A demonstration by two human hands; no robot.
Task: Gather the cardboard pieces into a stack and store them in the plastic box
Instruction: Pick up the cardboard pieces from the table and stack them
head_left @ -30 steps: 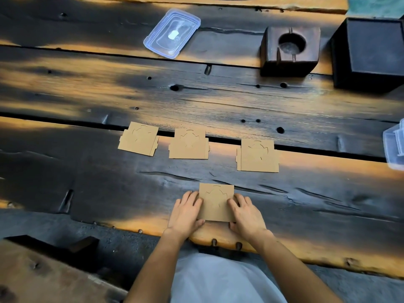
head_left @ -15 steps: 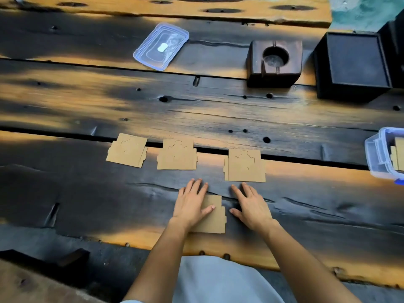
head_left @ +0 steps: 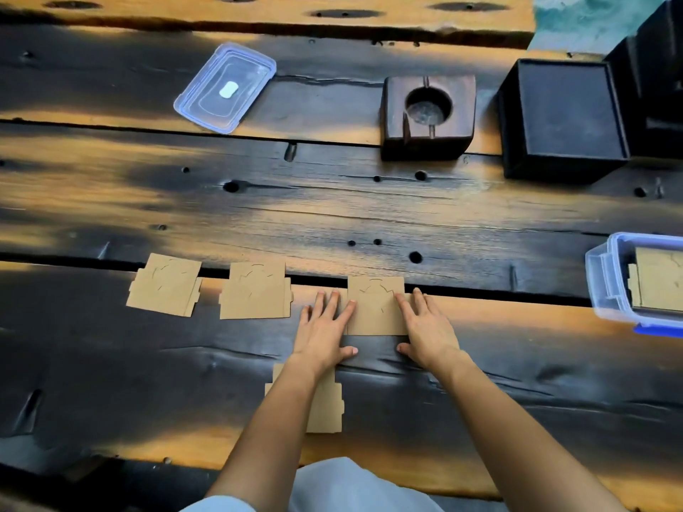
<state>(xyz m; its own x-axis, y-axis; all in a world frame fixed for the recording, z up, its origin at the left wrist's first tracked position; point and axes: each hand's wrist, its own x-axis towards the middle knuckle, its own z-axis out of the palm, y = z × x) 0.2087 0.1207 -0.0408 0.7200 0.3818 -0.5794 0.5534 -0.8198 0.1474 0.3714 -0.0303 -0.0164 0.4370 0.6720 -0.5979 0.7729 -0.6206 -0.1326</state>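
Observation:
Three flat brown cardboard pieces lie in a row on the dark wooden table: a left piece [head_left: 165,284], a middle piece [head_left: 255,291] and a right piece [head_left: 375,308]. My left hand [head_left: 325,327] and my right hand [head_left: 425,325] lie flat with straight fingers on either side of the right piece, fingertips touching its edges. A fourth piece [head_left: 325,404] lies nearer the table's front edge, partly hidden under my left forearm. The clear plastic box [head_left: 606,290] with blue clips stands at the right edge, with cardboard inside it.
The box's clear lid [head_left: 225,88] lies at the back left. A dark wooden block with a round hole [head_left: 428,116] and a black square box [head_left: 565,116] stand at the back right. A gap between planks runs just behind the cardboard row.
Both hands left the near piece and moved forward to the right piece of the row. The near piece now lies alone under my left forearm. The camera tilted, bringing the plastic box further into view.

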